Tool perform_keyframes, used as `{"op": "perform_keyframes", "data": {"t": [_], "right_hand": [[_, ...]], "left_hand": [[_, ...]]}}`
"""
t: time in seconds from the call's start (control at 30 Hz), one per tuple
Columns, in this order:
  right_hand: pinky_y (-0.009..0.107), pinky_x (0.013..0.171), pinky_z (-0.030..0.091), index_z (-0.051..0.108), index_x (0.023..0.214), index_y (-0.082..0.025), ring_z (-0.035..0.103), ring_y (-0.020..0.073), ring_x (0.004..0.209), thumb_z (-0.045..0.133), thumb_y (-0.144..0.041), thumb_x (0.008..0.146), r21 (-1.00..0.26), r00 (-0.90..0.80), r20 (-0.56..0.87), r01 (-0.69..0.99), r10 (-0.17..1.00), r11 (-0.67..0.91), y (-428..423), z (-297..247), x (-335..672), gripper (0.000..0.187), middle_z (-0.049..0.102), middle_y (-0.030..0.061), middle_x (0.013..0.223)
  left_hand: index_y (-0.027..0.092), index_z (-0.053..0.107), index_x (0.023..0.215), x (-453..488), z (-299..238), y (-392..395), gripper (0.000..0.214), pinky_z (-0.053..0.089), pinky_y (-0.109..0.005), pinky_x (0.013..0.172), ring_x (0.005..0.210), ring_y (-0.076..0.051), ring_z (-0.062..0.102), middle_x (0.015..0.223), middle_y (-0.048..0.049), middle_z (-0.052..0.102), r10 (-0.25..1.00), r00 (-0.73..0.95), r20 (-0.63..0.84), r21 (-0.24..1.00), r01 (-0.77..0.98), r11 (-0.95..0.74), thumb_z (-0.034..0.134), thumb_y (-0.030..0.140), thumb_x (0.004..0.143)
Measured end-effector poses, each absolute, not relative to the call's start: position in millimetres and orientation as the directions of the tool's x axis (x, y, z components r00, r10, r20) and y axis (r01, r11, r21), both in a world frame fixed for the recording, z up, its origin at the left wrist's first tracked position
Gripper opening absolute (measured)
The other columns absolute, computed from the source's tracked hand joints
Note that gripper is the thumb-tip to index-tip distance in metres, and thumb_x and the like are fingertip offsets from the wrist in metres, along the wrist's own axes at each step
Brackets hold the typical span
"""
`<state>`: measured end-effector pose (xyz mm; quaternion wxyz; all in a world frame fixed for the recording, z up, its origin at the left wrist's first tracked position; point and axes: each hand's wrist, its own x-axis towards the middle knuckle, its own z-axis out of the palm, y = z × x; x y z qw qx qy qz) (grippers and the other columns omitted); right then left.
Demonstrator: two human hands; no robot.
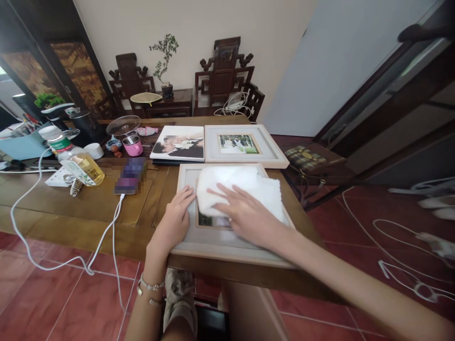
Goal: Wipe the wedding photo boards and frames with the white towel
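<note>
A light wooden picture frame lies flat at the near edge of the table, its glass facing up. My right hand holds a white cloth down against the glass, fingers spread over the cloth and slightly blurred. Most of the photo inside is hidden under the cloth and hand. On the frame's left rim rests my left hand, open, with its fingers laid out flat. Just behind are a second framed photo and a white-covered photo panel, which sits on something dark.
Left on the wooden table are a phone with a white cable, a bottle of yellow liquid, a pink cup and a blue box. A plaid bag sits right of the table. Cables lie on the red floor.
</note>
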<state>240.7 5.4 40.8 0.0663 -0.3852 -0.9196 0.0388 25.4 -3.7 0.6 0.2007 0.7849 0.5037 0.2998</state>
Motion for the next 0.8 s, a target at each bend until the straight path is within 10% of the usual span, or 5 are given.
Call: {"op": "perform_keyframes", "data": {"t": [0.27,0.8], "right_hand": [[0.06,0.112,0.025,0.062,0.122,-0.015,0.02,0.0359,0.143,0.046,0.006,0.071,0.017,-0.684,0.122,0.726,0.719,0.688,58,34,222,0.058,0.037,0.0118,0.151],[0.061,0.111,0.03,0.071,0.104,-0.024,0.031,0.0357,0.139,0.052,0.0,0.062,-0.378,-0.835,-0.073,0.53,0.546,0.759,-82,75,246,0.052,0.043,0.0057,0.148]], "left_hand": [[0.017,0.057,0.128,25,-1,-3,0.054,0.03,-0.053,0.116,0.141,-0.022,0.037,0.142,-0.0114,0.052,0.907,0.3,0.294,0.626,0.657,-0.42,0.033,-0.002,0.083],[0.009,0.053,0.132,27,2,-4,0.052,0.03,-0.047,0.117,0.141,-0.021,0.035,0.144,-0.0157,0.049,0.909,0.309,0.281,0.61,0.674,-0.417,0.031,0.001,0.086]]}}
